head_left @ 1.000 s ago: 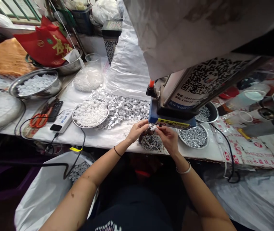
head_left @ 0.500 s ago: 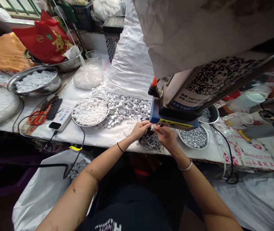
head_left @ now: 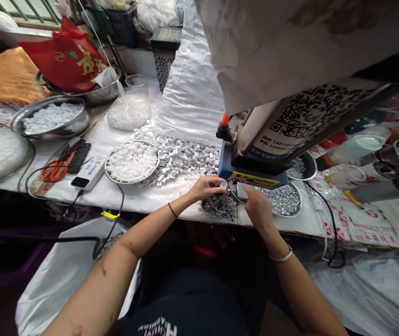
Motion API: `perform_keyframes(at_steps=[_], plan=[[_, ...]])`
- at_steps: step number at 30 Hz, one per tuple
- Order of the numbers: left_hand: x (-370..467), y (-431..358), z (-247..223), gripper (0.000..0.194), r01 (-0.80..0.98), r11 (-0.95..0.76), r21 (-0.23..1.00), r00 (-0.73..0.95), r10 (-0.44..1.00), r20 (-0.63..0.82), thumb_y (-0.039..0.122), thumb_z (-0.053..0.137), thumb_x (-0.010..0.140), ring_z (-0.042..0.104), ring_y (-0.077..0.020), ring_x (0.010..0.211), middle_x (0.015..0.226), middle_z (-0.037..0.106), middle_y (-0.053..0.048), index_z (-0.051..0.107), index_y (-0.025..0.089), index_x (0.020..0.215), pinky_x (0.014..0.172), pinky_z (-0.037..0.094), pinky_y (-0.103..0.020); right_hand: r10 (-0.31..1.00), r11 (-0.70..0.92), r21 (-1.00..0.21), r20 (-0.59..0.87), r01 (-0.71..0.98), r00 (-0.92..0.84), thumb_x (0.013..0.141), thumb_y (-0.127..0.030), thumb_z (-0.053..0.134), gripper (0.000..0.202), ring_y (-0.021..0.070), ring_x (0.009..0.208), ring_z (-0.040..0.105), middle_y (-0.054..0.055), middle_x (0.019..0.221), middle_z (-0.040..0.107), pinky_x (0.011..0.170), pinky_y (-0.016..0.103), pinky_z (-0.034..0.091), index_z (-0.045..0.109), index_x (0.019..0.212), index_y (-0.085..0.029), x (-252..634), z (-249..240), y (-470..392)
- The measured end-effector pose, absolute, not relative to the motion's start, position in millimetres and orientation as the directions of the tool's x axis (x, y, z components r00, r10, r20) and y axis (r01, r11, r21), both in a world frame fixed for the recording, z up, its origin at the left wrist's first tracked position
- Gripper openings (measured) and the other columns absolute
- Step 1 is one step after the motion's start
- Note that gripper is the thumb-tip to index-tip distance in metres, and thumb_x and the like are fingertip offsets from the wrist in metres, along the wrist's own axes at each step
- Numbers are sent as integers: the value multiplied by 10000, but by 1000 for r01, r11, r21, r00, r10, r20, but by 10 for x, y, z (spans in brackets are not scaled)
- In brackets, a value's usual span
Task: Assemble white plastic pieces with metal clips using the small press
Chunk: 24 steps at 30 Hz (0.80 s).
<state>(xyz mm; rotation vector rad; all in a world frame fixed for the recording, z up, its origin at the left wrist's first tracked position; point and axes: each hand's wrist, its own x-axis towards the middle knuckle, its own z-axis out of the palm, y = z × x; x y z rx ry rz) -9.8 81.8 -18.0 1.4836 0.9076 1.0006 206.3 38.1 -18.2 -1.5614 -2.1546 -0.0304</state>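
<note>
A small white part (head_left: 223, 185) is pinched between the fingertips of the left hand (head_left: 206, 186) under the press (head_left: 255, 163), while the right hand (head_left: 257, 205) is curled closed around a grey handle (head_left: 241, 191) beside it.

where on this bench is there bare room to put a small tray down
One bare strip runs along the front edge of the table, between the dish of white pieces and the left hand. It is crowded under the press, where both hands meet, with the right hand over the dish of metal parts. Scissors and a power strip fill the left.
</note>
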Motion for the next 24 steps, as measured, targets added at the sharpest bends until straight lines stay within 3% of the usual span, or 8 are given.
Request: perform_keyframes(at_steps=[3, 6, 9, 12, 15, 19, 24], plan=[[-115, 847, -125, 366, 35, -118, 992, 369, 924, 97, 411, 751, 621, 494, -122, 610, 691, 611, -33, 726, 138, 863, 584, 383, -236, 892, 366, -107, 323, 925, -315, 734, 11, 407, 483, 301, 1112, 555, 183, 1145, 629, 926, 431, 478, 583, 1176, -66, 2226, -472, 297], [-148, 858, -23, 336, 72, -142, 987, 372, 922, 105, 397, 768, 589, 521, -138, 634, 676, 616, -24, 726, 153, 816, 593, 389, -231, 892, 395, -83, 274, 915, -360, 717, 19, 408, 501, 316, 1155, 520, 214, 1198, 593, 957, 444, 457, 565, 1190, -27, 2293, -580, 297], [-195, 871, 107, 273, 135, -182, 974, 403, 908, 114, 377, 773, 574, 559, -162, 680, 664, 628, -20, 720, 176, 752, 610, 397, -222, 909, 387, -200, 246, 900, -336, 754, -27, 422, 407, 277, 1030, 603, 159, 1066, 667, 890, 416, 499, 643, 1087, -105, 2284, -449, 387], [-213, 914, 168, 255, 171, -163, 972, 431, 899, 75, 336, 777, 563, 574, -170, 694, 656, 635, -9, 711, 183, 756, 626, 404, -223, 922, 362, -448, 303, 817, -242, 825, -174, 480, 276, 230, 911, 654, 80, 975, 705, 811, 386, 533, 676, 1017, -198, 2159, -226, 461], [-160, 983, 90, 312, 20, -23, 1000, 374, 927, 14, 333, 784, 554, 585, -174, 730, 707, 656, -17, 694, 145, 786, 685, 429, -251, 914, 362, -616, 383, 699, -135, 842, -271, 521, 238, 210, 903, 661, 53, 978, 712, 815, 376, 528, 680, 1014, -227, 1942, -67, 478], [-22, 1014, -136, 389, -315, 247, 916, 354, 926, -127, 348, 793, 538, 588, -144, 742, 794, 672, -43, 662, 109, 816, 744, 437, -277, 920, 322, -667, 387, 672, -57, 833, -336, 549, 207, 217, 831, 668, 51, 863, 730, 770, 352, 522, 718, 868, -221, 1700, -18, 533], [31, 909, -274, 358, -403, 353, 845, 320, 919, -231, 370, 794, 541, 515, -78, 591, 672, 637, -8, 584, 124, 695, 636, 398, -226, 944, 303, -740, 321, 601, -79, 813, -341, 571, 197, 221, 840, 674, 40, 884, 735, 783, 346, 514, 726, 851, -225, 1562, -56, 676]])
